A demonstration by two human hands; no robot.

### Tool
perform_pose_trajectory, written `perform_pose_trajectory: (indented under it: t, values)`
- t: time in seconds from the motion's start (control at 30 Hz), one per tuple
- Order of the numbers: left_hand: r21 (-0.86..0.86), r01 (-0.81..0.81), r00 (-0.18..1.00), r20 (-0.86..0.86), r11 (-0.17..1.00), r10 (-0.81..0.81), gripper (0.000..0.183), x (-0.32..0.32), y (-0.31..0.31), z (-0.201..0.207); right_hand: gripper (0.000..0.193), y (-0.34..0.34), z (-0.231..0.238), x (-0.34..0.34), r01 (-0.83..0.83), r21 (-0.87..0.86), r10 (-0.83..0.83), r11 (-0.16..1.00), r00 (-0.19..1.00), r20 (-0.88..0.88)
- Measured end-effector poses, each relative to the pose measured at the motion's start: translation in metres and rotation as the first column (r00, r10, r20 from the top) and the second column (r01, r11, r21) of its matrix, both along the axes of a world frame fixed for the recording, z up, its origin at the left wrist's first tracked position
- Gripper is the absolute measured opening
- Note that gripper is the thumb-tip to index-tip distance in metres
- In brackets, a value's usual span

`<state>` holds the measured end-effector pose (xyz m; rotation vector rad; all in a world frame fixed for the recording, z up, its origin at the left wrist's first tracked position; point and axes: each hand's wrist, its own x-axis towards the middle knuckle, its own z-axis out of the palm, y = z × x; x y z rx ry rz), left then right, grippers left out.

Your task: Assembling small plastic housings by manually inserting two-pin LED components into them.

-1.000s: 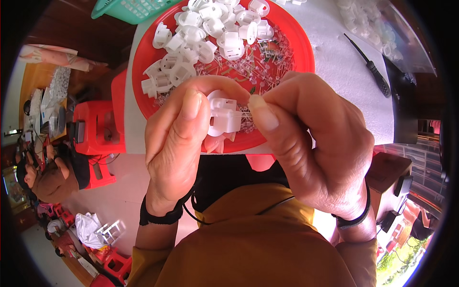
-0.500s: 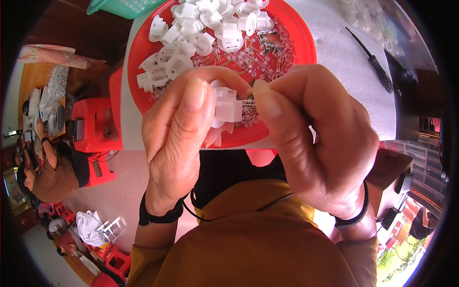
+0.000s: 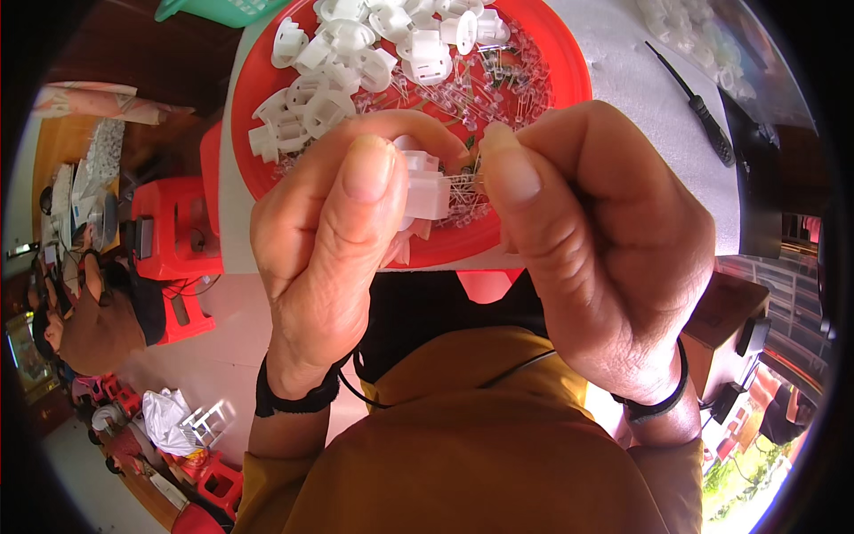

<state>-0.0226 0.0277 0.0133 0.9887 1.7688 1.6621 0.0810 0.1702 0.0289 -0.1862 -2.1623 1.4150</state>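
My left hand grips a small white plastic housing between thumb and fingers, its blocky end facing right. From that end, thin metal wire legs reach toward my right hand, whose thumb and forefinger are pinched around their tips. What sits inside the housing is hidden. Both hands are above the near part of a red round tray. A pile of similar white housings fills its left and far side. Loose clear LEDs with long legs lie scattered over its right side.
The tray stands on a white table. A black screwdriver lies to its right, below a clear bag of white parts. A green basket is at the far left. Red stools and a seated person are left.
My right hand has shifted slightly right and up, and the gap between its fingertips and the housing looks a little wider. My left hand keeps its hold on the housing.
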Motion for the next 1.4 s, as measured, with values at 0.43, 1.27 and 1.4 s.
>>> perform_pose_trajectory:
  t: [0.43, 1.27, 1.4]
  values:
    - [0.111, 0.017, 0.999, 0.034, 0.994, -0.021, 0.049, 0.003, 0.0, -0.003, 0.003, -0.003, -0.006, -0.006, 0.019, 0.234, 0.017, 0.972, 0.988, -0.151]
    - [0.271, -0.204, 0.935, -0.23, 0.941, 0.269, 0.02, 0.006, 0.003, -0.024, 0.023, 0.006, -0.017, -0.004, -0.134, 0.192, 0.163, 0.972, 0.976, -0.147]
    - [0.342, -0.154, 0.928, -0.274, 0.927, 0.255, 0.019, -0.001, 0.004, -0.032, 0.045, 0.01, -0.007, -0.004, -0.156, -0.093, 0.163, 0.983, 0.983, 0.08]
